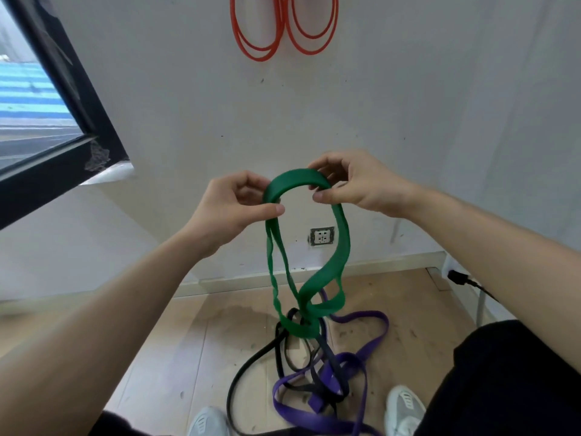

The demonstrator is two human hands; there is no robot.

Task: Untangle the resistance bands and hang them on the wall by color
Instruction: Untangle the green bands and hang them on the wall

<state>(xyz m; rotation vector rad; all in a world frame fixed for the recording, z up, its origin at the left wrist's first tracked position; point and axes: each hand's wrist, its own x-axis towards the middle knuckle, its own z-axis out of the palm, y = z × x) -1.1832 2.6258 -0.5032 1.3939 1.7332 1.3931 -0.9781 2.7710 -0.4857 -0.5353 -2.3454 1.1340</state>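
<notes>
Hands up at chest height, both pinching the green band — left hand grips its left side, right hand its top right, fingers curled. Band hangs between and below them, snagged in the black band and purple band on the floor. Orange bands hang on the wall above the hands.

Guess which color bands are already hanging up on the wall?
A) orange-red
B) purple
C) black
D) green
A: the orange-red bands hang on the wall, while the left hand and right hand hold the green band, and the purple band and black band trail on the floor.
</notes>
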